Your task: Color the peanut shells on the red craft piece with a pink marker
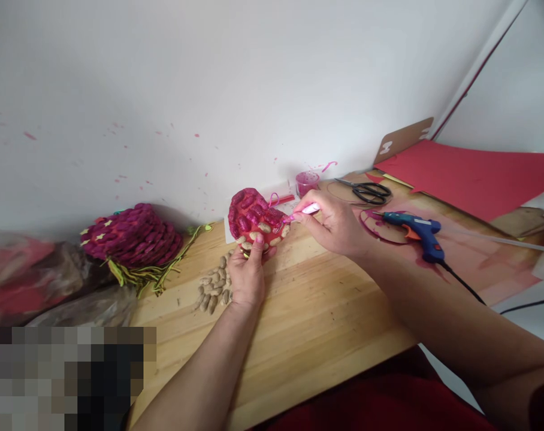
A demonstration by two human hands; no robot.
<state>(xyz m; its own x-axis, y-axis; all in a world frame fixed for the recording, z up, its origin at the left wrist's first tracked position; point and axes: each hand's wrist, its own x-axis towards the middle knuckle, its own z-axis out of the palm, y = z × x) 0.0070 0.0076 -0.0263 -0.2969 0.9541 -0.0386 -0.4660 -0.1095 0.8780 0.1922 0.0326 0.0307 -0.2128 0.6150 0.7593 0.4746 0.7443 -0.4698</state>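
Observation:
My left hand [248, 276] is closed around the lower edge of a red heart-shaped plaque [250, 212] covered with peanuts, its thumb pressed on the front. Magenta paint coats the peanuts on the upper part, while those lower down are still pale tan. A white-handled paintbrush [311, 208] is pinched in my right hand [334, 224]. Its pink-stained tip touches the peanuts on the heart's right side. Behind the heart stands a clear cup [307, 184] of magenta paint. Loose peanuts [215, 285] lie on the table beside my left hand.
Stacked magenta peanut hearts [135, 236] with green cords sit at the left. On the right lie black-handled scissors [369, 191], a blue glue gun [419, 230] with a black cord, and red sheets [474, 176]. Plastic bags [81, 311] crowd the left edge. Paint spots the white wall behind.

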